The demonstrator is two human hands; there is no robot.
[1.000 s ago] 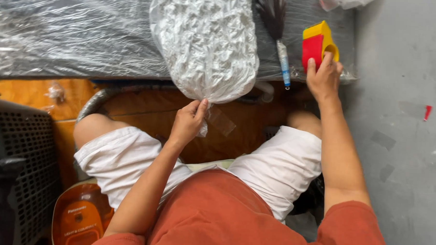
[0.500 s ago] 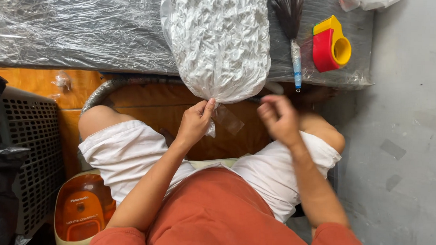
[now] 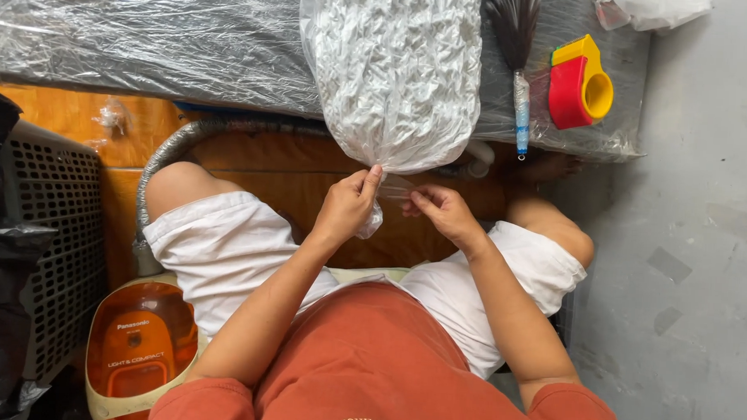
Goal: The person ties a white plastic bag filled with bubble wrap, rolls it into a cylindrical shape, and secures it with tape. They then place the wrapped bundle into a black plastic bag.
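A clear plastic bag stuffed with white crinkled material lies on the plastic-covered table, its neck hanging over the near edge. My left hand pinches the gathered bag neck just below the table edge. My right hand sits close beside it, fingertips on a strip of clear tape that runs toward the bag neck. A red and yellow tape dispenser stands on the table at the right.
A dark feather duster lies next to the dispenser. An orange vacuum cleaner with a grey hose stands at my left, beside a grey perforated crate and black bags. Grey concrete floor spreads to the right.
My right hand left the tape dispenser on the table, came down and across to the bag neck, and now holds a strip of tape there. My left hand kept its pinch.
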